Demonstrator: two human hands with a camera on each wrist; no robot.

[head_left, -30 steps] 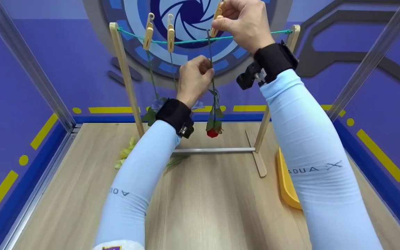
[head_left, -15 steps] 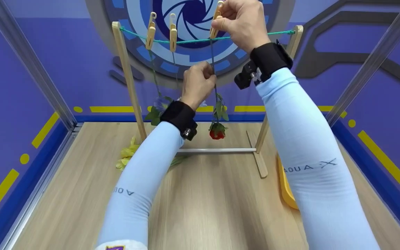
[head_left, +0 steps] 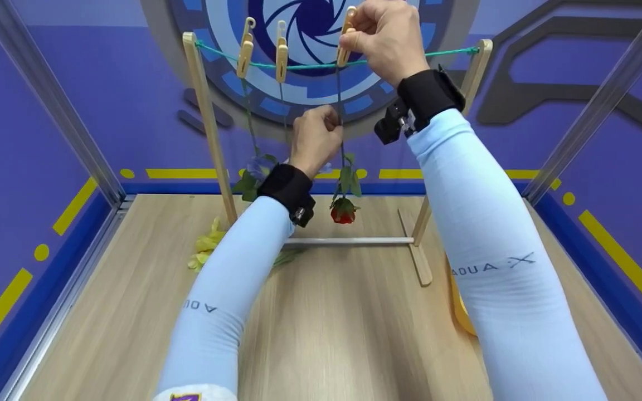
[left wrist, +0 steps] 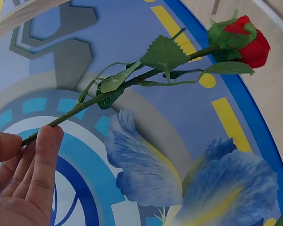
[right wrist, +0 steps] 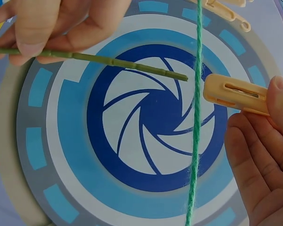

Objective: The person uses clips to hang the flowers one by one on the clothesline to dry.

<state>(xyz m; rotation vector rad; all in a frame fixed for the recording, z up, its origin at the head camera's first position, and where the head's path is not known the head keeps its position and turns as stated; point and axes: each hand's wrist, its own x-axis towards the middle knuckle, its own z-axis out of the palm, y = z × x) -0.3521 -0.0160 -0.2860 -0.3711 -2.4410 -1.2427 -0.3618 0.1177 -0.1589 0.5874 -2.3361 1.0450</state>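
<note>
The left hand [head_left: 316,139] pinches the rose [head_left: 343,211] by its stem [right wrist: 132,65], apparently to steady it, bloom hanging down near the bench's [head_left: 321,334] back edge. The right hand [head_left: 392,42] pinches the clip [right wrist: 236,100], seemingly to keep its mouth towards the cord [head_left: 438,54]; the stem's tip sits just short of that. Compared with a second ago, left hand and tip are lower.

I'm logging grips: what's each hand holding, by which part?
Left hand: the red rose, by its stem above the leaves. Right hand: a clothespin, by the end away from the string.
</note>
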